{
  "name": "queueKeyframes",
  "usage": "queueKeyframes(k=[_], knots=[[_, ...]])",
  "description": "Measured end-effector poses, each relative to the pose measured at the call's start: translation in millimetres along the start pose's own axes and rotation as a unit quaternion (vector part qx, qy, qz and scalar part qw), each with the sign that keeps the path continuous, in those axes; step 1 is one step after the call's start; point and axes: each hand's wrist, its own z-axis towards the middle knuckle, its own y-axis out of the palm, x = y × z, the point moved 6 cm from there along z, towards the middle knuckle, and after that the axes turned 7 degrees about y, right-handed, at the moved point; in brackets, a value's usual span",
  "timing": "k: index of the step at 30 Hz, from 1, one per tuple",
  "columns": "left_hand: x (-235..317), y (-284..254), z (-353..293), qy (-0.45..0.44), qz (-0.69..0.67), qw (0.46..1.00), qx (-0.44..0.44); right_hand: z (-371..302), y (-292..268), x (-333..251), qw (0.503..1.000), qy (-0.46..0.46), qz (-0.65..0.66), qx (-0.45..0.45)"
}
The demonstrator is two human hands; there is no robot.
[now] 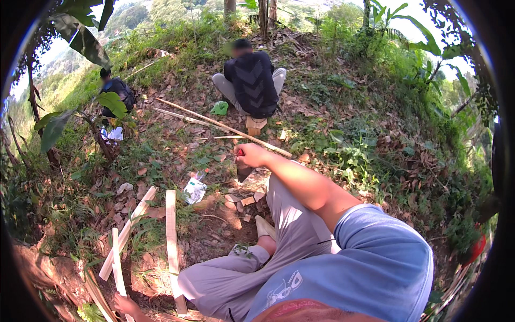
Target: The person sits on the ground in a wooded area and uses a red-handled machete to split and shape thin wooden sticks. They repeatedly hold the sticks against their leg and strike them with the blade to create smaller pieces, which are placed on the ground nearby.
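Observation:
My right hand [250,156] is closed round the red handle of a tool with a broad dark blade [244,173]; the blade points down, and its exact kind is unclear. My right arm reaches out over my bent leg. At the lower left, my left hand [126,306] is closed on a narrow pale wooden strip [118,263]. Beside that strip, a wider wooden slat [129,232] slants across the ground. Another long slat [172,241] lies between my left hand and my knee. Small wood offcuts [248,201] lie near my foot.
Ahead, a person in a dark top [251,80] sits with their back to me on a wooden block [256,124]. Long poles [220,124] lie nearby. A second person [119,92] crouches at the far left. A white packet [195,190] and a green bag [219,108] lie on the leafy slope.

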Motion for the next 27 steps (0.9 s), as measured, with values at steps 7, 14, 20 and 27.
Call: queueKeyframes(k=[7,14,20,27], knots=[[39,-27,-33,-0.022,0.089,0.995,0.04,-4,-5,2,1.0,0.003,-0.003,0.001],[82,-43,-65,0.029,-0.015,0.999,0.023,-6,-8,4,1.0,0.012,0.0,0.003],[135,-61,-102,0.073,-0.078,0.994,-0.012,-7,-6,-15,1.0,0.023,-0.005,-0.016],[177,-69,-132,0.109,-0.118,0.986,-0.055,-11,-8,-13,0.999,0.027,0.012,-0.023]])
